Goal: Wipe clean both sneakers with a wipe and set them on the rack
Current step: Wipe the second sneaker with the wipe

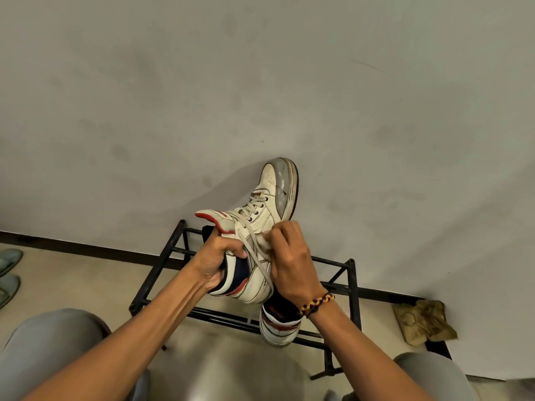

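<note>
A white high-top sneaker (272, 195) with red and navy trim is held in the air above the black metal rack (344, 287), toe pointing up and away. My left hand (215, 260) grips its heel collar. My right hand (289, 259) pinches a small white wipe (265, 237) against the sneaker's side near the laces. The second sneaker (276, 325) stands on the rack below my right wrist, partly hidden by it.
A grey wall rises behind the rack, with a dark baseboard along the floor. A crumpled brown cloth (424, 321) lies on the floor at right. Greenish footwear (8, 273) shows at the left edge. My grey-trousered knees fill the lower corners.
</note>
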